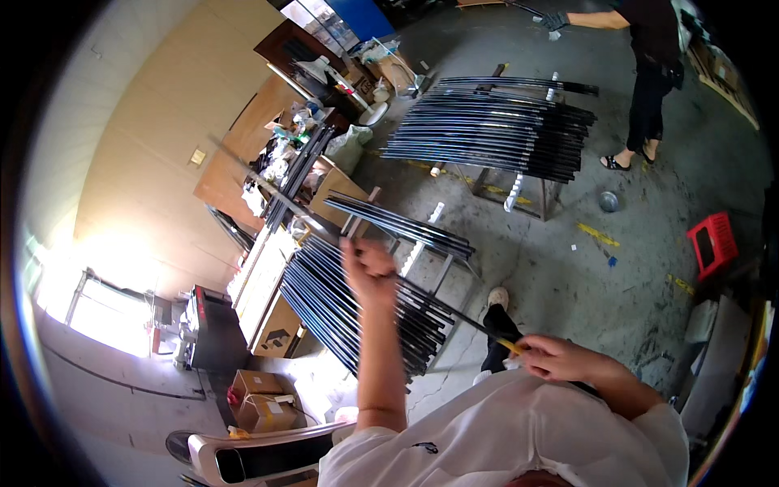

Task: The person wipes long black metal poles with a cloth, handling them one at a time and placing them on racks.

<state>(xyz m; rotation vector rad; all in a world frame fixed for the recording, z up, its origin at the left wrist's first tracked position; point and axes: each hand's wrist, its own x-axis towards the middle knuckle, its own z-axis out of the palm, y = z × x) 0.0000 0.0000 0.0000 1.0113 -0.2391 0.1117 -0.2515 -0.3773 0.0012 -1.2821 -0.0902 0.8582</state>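
My left hand (370, 272) is closed round a long, thin black pole (475, 324), slightly blurred. The pole slants across the view, from the upper left down to my right hand (553, 358) near my waist. My right hand's fingers are closed at the pole's near end, where a short yellow piece (511, 346) shows; I cannot tell whether it belongs to the pole. Below and left of my left hand, many similar black poles (324, 296) lie side by side on a stand. A smaller group of poles (406, 226) rests just beyond.
Farther off, another rack holds a wide row of black poles (495, 130). A person in dark clothes (653, 73) stands at the far right, one gloved hand out. A red plastic stool (714, 246) and a metal bowl (608, 201) are on the floor. Cardboard boxes (264, 402) sit lower left.
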